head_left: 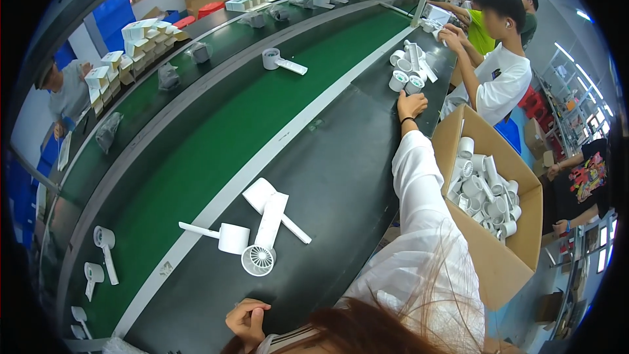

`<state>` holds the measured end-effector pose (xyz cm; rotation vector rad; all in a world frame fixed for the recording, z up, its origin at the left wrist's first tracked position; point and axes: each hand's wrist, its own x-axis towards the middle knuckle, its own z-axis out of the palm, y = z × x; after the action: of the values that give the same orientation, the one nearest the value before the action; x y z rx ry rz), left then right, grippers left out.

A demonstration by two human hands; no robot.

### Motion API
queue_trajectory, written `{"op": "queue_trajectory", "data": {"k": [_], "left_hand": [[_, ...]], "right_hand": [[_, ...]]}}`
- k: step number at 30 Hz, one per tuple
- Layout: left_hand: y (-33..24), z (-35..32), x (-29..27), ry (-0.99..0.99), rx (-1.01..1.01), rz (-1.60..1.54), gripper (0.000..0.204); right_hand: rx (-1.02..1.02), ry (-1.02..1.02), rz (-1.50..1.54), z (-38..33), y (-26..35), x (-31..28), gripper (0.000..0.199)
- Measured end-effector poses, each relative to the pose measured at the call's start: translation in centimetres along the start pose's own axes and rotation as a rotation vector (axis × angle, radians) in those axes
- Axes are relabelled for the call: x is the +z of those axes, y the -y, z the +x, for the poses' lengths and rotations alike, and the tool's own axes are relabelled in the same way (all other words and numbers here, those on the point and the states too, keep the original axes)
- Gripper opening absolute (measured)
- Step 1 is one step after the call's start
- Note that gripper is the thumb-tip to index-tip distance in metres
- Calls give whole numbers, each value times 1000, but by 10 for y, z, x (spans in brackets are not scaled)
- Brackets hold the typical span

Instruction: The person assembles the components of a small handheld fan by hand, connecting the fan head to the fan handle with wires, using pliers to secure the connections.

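Note:
My right hand is stretched far out to the right side of the black worktop. Its fingers close on the near end of a white handheld fan, partly hiding the grip. More white fans lie heaped against that one. Low in the view, my left hand rests near the worktop's front edge, fingers curled in and nothing visible in them. Ahead of it lie three white fans: one with its round grille facing me, another pointing left, and a third crossed under the first one's handle.
Beyond a pale rail, a green conveyor belt carries several fans, including one at the far side. An open cardboard box full of fans stands to my right. A co-worker in white works past the heap. White cartons are stacked across the line.

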<state>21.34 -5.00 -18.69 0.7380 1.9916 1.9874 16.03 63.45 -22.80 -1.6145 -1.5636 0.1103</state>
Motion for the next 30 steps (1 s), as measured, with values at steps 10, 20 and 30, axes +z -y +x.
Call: {"op": "queue_trajectory", "data": {"k": [10, 20, 30], "left_hand": [[2, 5, 3, 16, 64, 158, 8], [-28, 11, -1, 46, 214, 198, 11], [-49, -6, -15, 40, 274, 196, 7]], "right_hand": [[-85, 133, -157, 8, -10, 15, 39], [26, 128, -134, -98, 50, -35, 31], [157, 376, 314, -183, 74, -110, 40]]}}
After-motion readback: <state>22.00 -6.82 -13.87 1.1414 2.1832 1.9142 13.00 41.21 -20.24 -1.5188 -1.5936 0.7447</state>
